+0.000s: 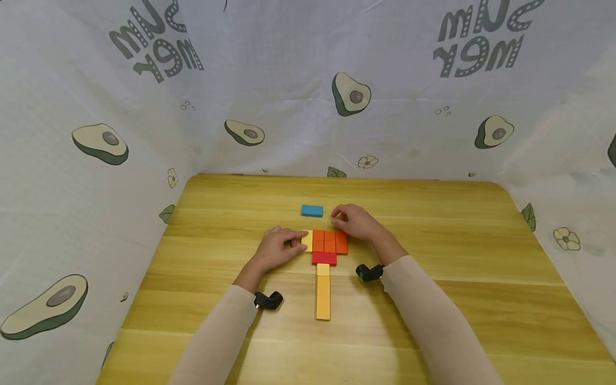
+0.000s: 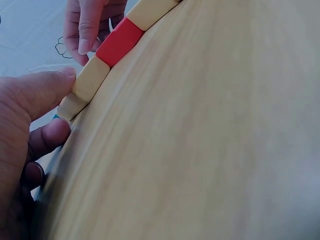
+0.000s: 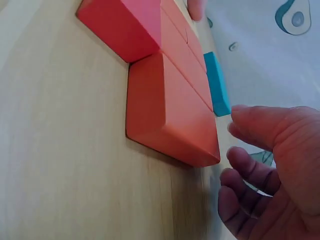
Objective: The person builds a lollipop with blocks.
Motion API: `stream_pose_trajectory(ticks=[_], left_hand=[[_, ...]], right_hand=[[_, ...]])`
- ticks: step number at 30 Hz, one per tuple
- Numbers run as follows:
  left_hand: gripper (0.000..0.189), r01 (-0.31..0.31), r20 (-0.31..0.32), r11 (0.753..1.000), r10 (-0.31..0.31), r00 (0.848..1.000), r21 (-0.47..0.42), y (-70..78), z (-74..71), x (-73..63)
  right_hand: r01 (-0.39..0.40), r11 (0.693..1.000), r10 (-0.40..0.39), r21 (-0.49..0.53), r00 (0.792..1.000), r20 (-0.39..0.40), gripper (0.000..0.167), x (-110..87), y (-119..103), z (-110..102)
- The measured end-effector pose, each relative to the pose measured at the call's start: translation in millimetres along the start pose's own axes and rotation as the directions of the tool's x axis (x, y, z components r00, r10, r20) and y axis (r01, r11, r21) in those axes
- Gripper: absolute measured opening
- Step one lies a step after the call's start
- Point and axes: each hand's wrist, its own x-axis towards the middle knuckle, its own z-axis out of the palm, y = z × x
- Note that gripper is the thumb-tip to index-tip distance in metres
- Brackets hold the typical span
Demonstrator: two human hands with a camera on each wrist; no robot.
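My left hand (image 1: 277, 248) pinches a pale yellow block (image 1: 307, 241) between thumb and index finger at its near and far ends. That block lies flat against the left side of several orange blocks (image 1: 324, 241). A red block (image 1: 324, 258) sits just below them, then a small pale yellow block (image 1: 323, 269) and a long yellow-orange block (image 1: 323, 297) in a line toward me. Over the table by the top right of the orange group, my right hand (image 1: 355, 221) has loosely bent fingers and holds nothing; the right wrist view shows a gap between it and the nearest orange block (image 3: 172, 115).
A blue block (image 1: 312, 211) lies apart, beyond the orange group and left of my right hand. All the blocks are on a wooden table (image 1: 433, 224). Behind its far edge hangs a white curtain (image 1: 289, 64) printed with avocados.
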Motion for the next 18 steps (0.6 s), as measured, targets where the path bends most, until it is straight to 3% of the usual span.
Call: stream_pose_trajectory(ticks=[11, 18], left_hand=[[0.038, -0.021, -0.006, 1.000, 0.021, 1.000, 0.009, -0.7, 0.8, -0.3], [0.037, -0.017, -0.005, 1.000, 0.018, 1.000, 0.023, -2.0, 1.0, -0.2]], right_hand=[[0.020, 0.998, -0.020, -0.051, 1.000, 0.015, 0.046, 24.2, -13.0, 1.3], [0.036, 0.992, -0.035, -0.118, 0.999, 0.010, 0.044, 31.4, -19.1, 6.8]])
